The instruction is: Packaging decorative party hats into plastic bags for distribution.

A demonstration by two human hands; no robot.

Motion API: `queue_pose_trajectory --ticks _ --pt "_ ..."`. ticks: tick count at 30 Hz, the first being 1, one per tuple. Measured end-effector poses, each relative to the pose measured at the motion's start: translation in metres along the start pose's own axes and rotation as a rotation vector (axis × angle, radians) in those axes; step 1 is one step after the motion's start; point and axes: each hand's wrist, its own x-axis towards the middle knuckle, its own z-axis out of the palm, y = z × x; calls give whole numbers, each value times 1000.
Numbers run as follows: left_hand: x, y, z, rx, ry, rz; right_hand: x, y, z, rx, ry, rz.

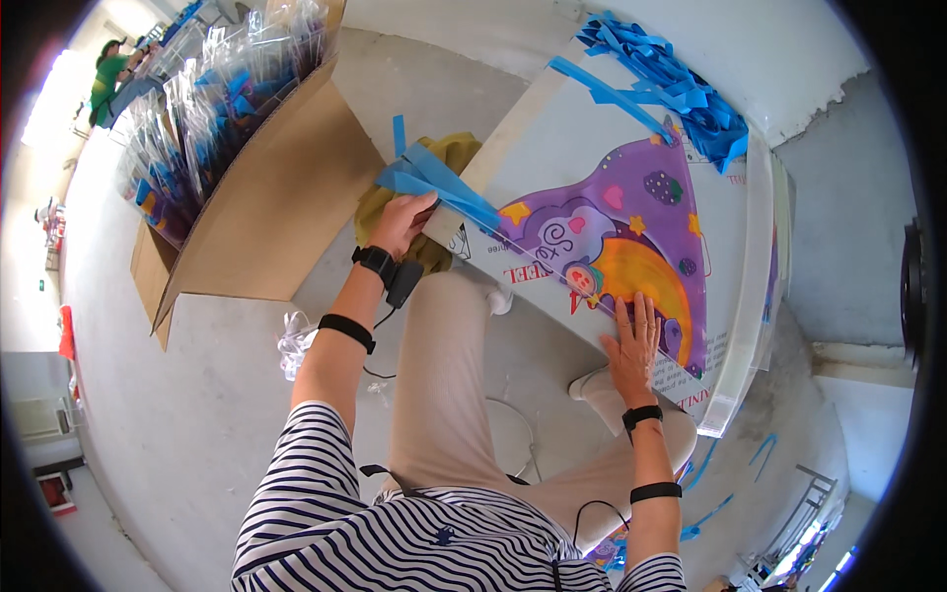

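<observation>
A purple printed triangular sheet (614, 200), decorated with a yellow moon, stars and hearts, lies on a white board (543, 128) over my lap. My right hand (634, 345) rests flat on its near edge, fingers stretched out. Blue strips (449, 184) run from the sheet's left corner past the board's edge. My left hand (402, 223) is closed at these strips beside the board; its fingertips are partly hidden, and something dark shows by them. Olive-yellow fabric (449, 150) hangs behind that hand.
On the left stands an open cardboard box (286, 187) packed with clear-bagged bundles (212, 118). A heap of blue strips (676, 79) lies on the board's far end. White crumpled plastic (296, 343) is on the floor. Another person (107, 84) sits at the far left.
</observation>
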Motion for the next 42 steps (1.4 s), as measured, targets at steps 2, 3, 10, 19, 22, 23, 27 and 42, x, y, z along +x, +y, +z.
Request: queue_pose_trajectory --ticks 2,3,10,19,22,23,27,42 --pt "18 -3 -11 -188 -87 -71 3 -4 0 28 -3 -21" --pt "26 -4 -14 -188 -87 -74 4 -5 0 28 -5 -19" --pt "42 47 2 -113 -22 16 5 -6 -3 8 -8 -44" --pt "58 49 -16 -36 -135 -46 7 -7 -8 -28 -36 -70" --pt "67 38 -3 -25 -31 -73 12 -9 -19 -84 -43 -84" --pt "71 35 3 42 41 -10 16 -11 -23 -114 -41 -102" --pt "89 29 -4 236 117 265 71 -64 -23 -50 -47 -237" --pt "34 20 -25 -44 -176 -178 145 -160 56 184 -23 -435"
